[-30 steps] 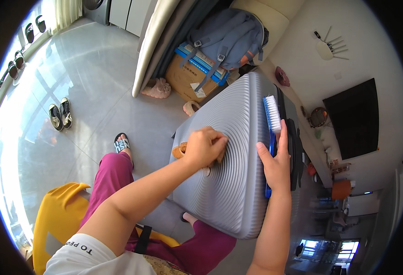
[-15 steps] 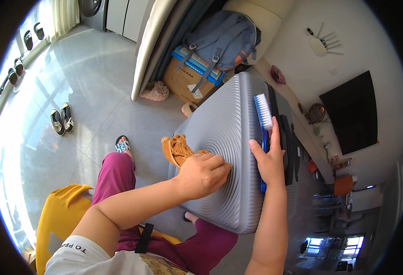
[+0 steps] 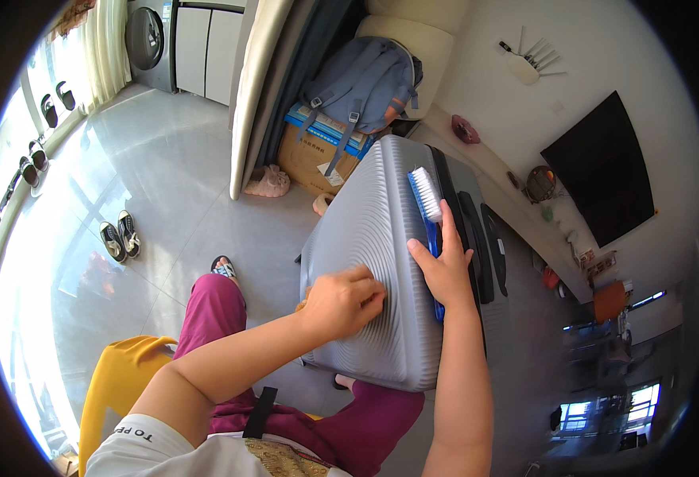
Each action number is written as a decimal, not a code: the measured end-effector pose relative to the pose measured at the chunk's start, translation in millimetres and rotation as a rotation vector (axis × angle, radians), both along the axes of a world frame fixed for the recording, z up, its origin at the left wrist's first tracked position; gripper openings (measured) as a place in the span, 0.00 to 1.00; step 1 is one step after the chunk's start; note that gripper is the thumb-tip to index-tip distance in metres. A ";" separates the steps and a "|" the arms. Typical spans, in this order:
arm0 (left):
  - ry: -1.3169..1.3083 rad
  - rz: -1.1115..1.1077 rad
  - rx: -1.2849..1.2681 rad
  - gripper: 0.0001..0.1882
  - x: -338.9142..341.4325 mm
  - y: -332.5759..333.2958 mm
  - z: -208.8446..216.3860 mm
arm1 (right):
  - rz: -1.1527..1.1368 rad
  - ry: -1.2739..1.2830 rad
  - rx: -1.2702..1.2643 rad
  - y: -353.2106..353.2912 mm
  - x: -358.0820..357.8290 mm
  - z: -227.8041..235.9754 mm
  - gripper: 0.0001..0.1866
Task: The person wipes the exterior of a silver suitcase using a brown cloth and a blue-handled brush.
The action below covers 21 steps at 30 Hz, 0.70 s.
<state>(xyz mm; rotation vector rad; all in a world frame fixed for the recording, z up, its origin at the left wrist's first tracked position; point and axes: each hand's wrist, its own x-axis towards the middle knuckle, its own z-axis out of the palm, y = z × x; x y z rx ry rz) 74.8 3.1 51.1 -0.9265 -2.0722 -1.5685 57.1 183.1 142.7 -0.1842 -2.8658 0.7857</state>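
Note:
A grey hard-shell suitcase [image 3: 401, 238] with curved ridges stands in front of me. My left hand [image 3: 343, 302] is closed against its ridged face. Only a sliver of an orange-brown cloth [image 3: 302, 305] shows at the hand's left side; the rest is hidden behind the fingers. My right hand [image 3: 449, 270] lies along the suitcase's right edge, thumb and index finger apart. Under it, a blue scrub brush [image 3: 431, 230] with white bristles is held against the shell. The bristle end points up, past my fingertips, and the handle's lower end shows below the thumb.
Behind the suitcase, a grey-blue backpack [image 3: 365, 83] rests on a cardboard box [image 3: 306, 159]. Black sneakers [image 3: 120, 237] stand on the tiled floor to the left. Yellow fabric [image 3: 123, 374] is beside my leg. A long ledge [image 3: 516, 199] runs under the television [image 3: 602, 168].
The orange-brown cloth, bunched in plain sight before, is now almost hidden behind my left hand. The view has shifted slightly; my right hand keeps the brush against the suitcase.

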 end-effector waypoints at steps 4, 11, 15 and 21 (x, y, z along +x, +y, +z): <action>-0.056 0.154 0.070 0.03 -20.2 11.4 -0.3 | -0.039 0.007 0.025 -2.6 2.5 -1.4 0.47; 0.005 -0.049 0.060 0.02 32.3 -1.6 -5.0 | -0.012 0.013 0.017 -0.7 15.5 0.0 0.48; -0.226 0.040 0.118 0.04 19.6 4.1 -10.9 | -0.007 0.019 0.030 -3.4 16.6 -3.3 0.48; -0.205 -0.018 0.220 0.03 31.8 6.9 12.8 | -0.035 0.006 0.017 -2.1 15.1 0.9 0.48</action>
